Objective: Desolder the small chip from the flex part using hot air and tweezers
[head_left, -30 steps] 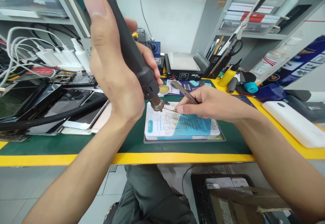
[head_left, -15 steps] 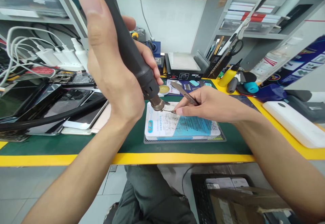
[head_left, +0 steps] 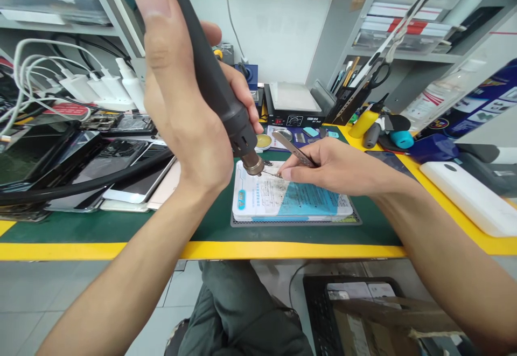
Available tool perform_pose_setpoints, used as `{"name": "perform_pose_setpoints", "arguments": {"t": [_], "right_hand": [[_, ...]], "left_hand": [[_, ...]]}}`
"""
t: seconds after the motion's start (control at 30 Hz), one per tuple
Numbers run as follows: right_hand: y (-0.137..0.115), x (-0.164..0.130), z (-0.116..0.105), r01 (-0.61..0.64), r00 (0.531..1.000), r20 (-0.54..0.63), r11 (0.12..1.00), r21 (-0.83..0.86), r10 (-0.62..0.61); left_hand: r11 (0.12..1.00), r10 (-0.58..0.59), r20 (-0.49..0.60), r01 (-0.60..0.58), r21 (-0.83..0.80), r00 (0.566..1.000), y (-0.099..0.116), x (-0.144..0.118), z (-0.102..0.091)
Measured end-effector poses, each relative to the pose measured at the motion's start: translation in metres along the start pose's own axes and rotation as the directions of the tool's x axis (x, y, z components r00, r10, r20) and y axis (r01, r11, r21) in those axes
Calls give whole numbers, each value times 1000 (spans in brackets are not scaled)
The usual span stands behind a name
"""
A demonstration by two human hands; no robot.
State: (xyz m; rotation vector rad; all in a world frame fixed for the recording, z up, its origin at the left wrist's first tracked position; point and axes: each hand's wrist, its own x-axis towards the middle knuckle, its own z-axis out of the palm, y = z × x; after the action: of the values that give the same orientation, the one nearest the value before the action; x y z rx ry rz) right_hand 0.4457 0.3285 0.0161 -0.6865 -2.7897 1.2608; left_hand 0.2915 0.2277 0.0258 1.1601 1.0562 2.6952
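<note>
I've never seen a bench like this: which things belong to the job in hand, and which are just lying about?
Apparently in the job: hot-air gun, held in the left hand; tweezers, held in the right hand; white-and-blue box beneath them.

Apparently just lying about: yellow bottle; white chargers; white-edged phone at the left.

A black heat gun (head_left: 210, 76) slants down rightward, its metal nozzle (head_left: 253, 163) over a white-and-blue box (head_left: 315, 202). Silver tweezers (head_left: 294, 149) — pierced with holes — tilt nearby, lower end hidden; a thin sliver (head_left: 271, 173), too small to identify, shows beside the nozzle.
</note>
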Motion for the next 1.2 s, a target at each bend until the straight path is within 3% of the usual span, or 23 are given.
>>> {"name": "perform_pose_setpoints", "arguments": {"t": [0.1, 0.17, 0.27, 0.37, 0.53, 0.73, 0.9, 1.2], "right_hand": [[0, 0, -1, 15, 1000, 13, 1000, 22, -15], [-1, -1, -2, -1, 1000, 24, 996, 85, -1], [-3, -3, -6, -57, 997, 74, 939, 339, 34], [-2, -2, -11, -106, 987, 159, 779, 618, 8], [5, 1, -19, -181, 958, 271, 546, 818, -88], [10, 4, -23, -287, 909, 351, 274, 918, -224], [9, 3, -24, -299, 904, 346, 209, 931, -251], [9, 3, -24, -295, 910, 336, 189, 937, -245]], "left_hand": [[997, -68, 109, 65, 30, 992, 5, -1, -2], [994, -104, 126, 98, 51, 987, 11, -3, -4], [991, -123, 109, 116, 70, 986, 15, -4, -5], [995, -99, 111, 96, 38, 989, 10, -3, -4], [997, -36, 116, 28, 73, 993, 1, -1, -5], [969, -213, 282, 166, 183, 936, 8, -3, -12], [942, -298, 343, 217, 256, 891, 10, -6, -9], [926, -325, 382, 209, 314, 865, 12, -6, -11]]}}
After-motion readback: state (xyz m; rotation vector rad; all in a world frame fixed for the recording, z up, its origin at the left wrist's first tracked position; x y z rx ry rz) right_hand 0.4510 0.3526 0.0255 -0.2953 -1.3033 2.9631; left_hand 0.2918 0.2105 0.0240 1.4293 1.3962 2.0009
